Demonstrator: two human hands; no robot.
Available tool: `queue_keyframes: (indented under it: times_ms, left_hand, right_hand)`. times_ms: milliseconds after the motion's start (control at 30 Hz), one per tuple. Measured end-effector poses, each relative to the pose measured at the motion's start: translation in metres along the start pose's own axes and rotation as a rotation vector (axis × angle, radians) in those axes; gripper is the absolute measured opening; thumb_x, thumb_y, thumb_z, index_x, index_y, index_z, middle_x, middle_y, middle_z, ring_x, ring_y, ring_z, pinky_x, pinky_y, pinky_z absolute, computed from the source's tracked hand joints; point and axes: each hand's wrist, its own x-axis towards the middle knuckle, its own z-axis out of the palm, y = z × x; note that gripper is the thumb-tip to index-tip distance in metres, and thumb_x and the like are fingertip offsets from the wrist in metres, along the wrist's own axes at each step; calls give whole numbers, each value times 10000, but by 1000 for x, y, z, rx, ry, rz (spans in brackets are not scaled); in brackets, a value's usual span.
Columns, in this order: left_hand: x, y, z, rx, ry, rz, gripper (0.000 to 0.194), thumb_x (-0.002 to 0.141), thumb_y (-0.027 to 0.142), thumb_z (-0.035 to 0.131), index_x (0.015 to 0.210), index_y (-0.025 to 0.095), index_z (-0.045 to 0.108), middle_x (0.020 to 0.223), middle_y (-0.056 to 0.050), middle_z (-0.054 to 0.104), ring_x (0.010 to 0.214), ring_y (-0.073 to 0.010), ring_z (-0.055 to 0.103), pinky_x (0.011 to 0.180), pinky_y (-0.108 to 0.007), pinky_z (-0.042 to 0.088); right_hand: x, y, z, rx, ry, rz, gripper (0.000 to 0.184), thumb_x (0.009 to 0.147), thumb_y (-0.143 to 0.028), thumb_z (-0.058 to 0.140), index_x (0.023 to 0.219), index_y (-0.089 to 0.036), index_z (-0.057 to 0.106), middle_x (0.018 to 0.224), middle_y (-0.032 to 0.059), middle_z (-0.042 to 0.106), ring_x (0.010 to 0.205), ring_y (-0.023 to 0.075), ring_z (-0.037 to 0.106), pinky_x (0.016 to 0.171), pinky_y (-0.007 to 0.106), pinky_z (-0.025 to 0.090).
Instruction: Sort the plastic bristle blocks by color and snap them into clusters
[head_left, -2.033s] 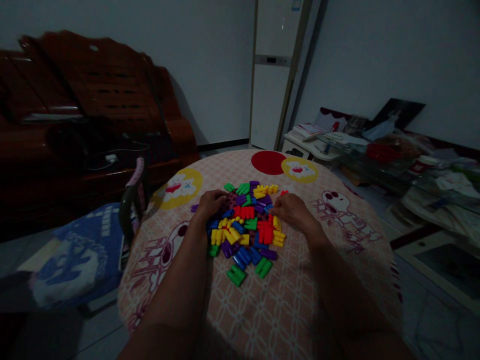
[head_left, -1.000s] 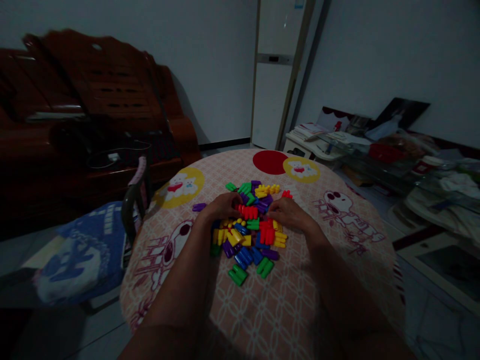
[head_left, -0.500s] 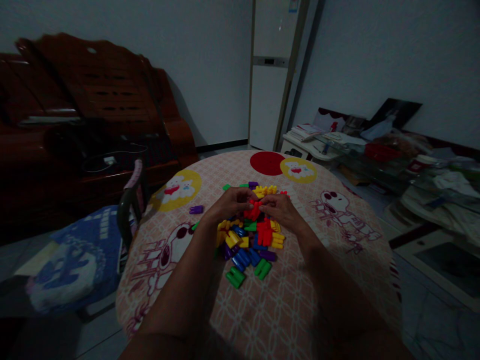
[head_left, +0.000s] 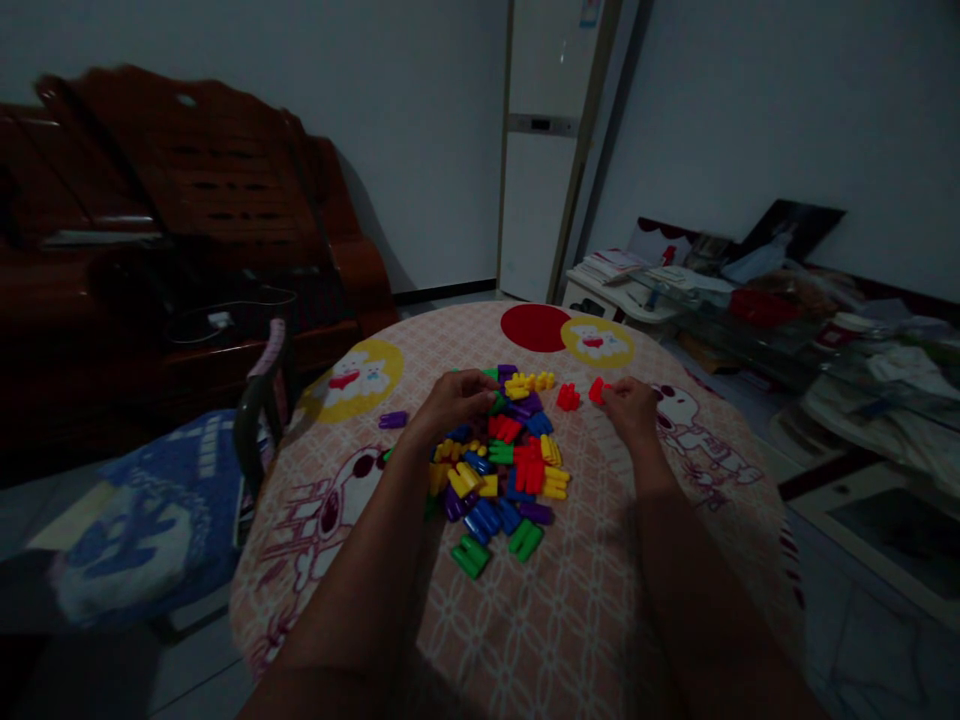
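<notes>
A pile of plastic building blocks in red, yellow, blue, green and purple (head_left: 484,515) lies on the round table. At the far left side of the pile is my left hand (head_left: 457,400), its fingertips closed on a green building block (head_left: 498,402). To the right of the pile, my right hand (head_left: 631,408) pinches a red building block (head_left: 598,390) just over the cloth. A second red block (head_left: 568,397) stands a little to the left of it. Yellow blocks (head_left: 529,383) sit at the pile's far edge.
A patterned cloth (head_left: 525,620) covers the table. One purple block (head_left: 393,420) lies apart on the left. A chair with a blue cover (head_left: 157,520) stands at the left, a wooden sofa (head_left: 225,190) behind it. A cluttered glass table (head_left: 757,335) is at the right.
My right hand has moved right, away from the pile, with a red block. My left hand has shifted slightly left and now has a green block at its fingertips.
</notes>
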Motion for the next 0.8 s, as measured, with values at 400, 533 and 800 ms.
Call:
queue_keyframes:
  times_ms: [400, 533, 800]
  left_hand:
    - [-6, 3, -5, 6, 7, -120, 428, 670, 477, 726, 923, 135, 680, 704, -10, 667, 623, -145, 603, 553, -232, 455]
    - [-7, 2, -11, 7, 20, -114, 421, 666, 473, 729, 914, 136, 678, 677, -3, 660, 597, -135, 591, 549, -230, 455]
    - [-11, -5, -26, 119, 98, -114, 418, 687, 468, 706, 931, 127, 702, 712, -31, 693, 597, -144, 590, 541, -237, 447]
  right_hand:
    - [-1, 9, 4, -178, -133, -208, 157, 718, -308, 608, 710, -173, 688, 705, 68, 710, 677, 188, 624, 672, 292, 439]
    - [-4, 7, 12, -154, -149, -265, 172, 751, -304, 594, 758, -170, 702, 738, 64, 721, 684, 184, 622, 691, 295, 450]
    - [-7, 3, 18, -124, -247, -284, 199, 765, -252, 559, 820, -151, 721, 806, 79, 735, 747, 192, 657, 742, 301, 478]
